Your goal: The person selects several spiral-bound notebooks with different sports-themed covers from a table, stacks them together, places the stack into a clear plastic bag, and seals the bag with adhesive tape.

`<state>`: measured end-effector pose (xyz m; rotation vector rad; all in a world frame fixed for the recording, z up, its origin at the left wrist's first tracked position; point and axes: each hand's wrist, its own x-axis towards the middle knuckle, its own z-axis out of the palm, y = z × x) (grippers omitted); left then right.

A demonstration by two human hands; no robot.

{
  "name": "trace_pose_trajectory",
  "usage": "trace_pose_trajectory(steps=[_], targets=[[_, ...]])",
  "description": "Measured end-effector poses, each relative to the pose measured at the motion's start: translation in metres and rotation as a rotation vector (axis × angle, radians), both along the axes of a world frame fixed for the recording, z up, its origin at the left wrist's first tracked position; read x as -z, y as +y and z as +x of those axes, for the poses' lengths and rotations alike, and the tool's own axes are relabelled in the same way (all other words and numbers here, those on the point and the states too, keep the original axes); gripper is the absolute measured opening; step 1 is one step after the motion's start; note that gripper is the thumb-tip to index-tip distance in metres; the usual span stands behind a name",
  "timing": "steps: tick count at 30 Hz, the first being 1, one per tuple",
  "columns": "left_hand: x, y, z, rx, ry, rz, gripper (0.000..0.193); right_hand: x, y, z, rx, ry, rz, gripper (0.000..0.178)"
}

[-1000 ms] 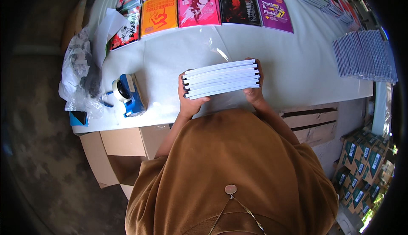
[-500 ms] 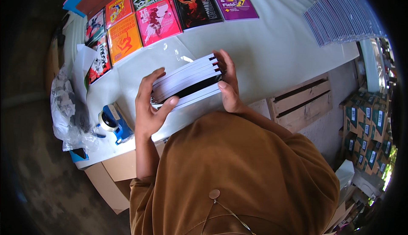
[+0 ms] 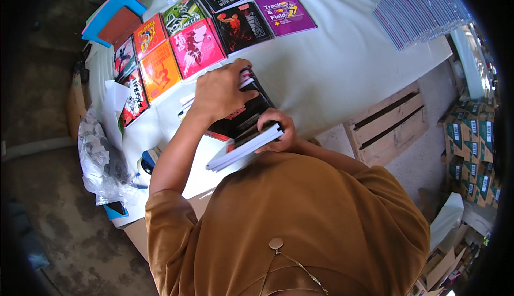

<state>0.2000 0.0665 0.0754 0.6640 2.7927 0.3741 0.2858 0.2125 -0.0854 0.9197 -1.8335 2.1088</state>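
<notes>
My left hand reaches over a stack of notebooks, its fingers wrapped around the upper edge. A black cover on that stack faces me, and white page edges show beside the wrist. Closer to my body, my right hand grips a few notebooks by their right end. These tilt away from the rest of the stack, leaving a wedge-shaped gap with the black cover inside it. Most of the left hand's stack lies hidden behind that hand and forearm.
Notebooks with colourful sports covers, such as a pink one and a purple one, lie in rows on the white-covered table. A notebook pile stands far right. At left are a tape dispenser and crumpled plastic; a wooden crate sits right.
Both hands held the notebooks as one block from its two ends. Now the left hand has moved over the top, and the right hand has parted the near notebooks from the others.
</notes>
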Motion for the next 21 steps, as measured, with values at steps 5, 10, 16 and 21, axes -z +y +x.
trace_pose_trajectory(steps=[5, 10, 16, 21], targets=[[0.002, -0.073, 0.015, -0.365, 0.209, 1.106, 0.059, -0.001, 0.001, -0.009, 0.092, -0.156, -0.091, 0.056], [0.061, -0.124, 0.061, -0.526, -0.038, 1.283, 0.058, -0.011, -0.003, -0.029, 0.002, -0.333, -0.320, 0.117], [0.179, -0.121, 0.087, -0.475, -0.453, 1.033, 0.050, 0.005, 0.004, -0.040, -0.067, -0.621, -0.092, 0.111], [0.189, -0.108, 0.109, -0.401, -0.393, 1.025, 0.052, -0.007, 0.009, -0.038, 0.070, -0.148, 0.384, 0.096]])
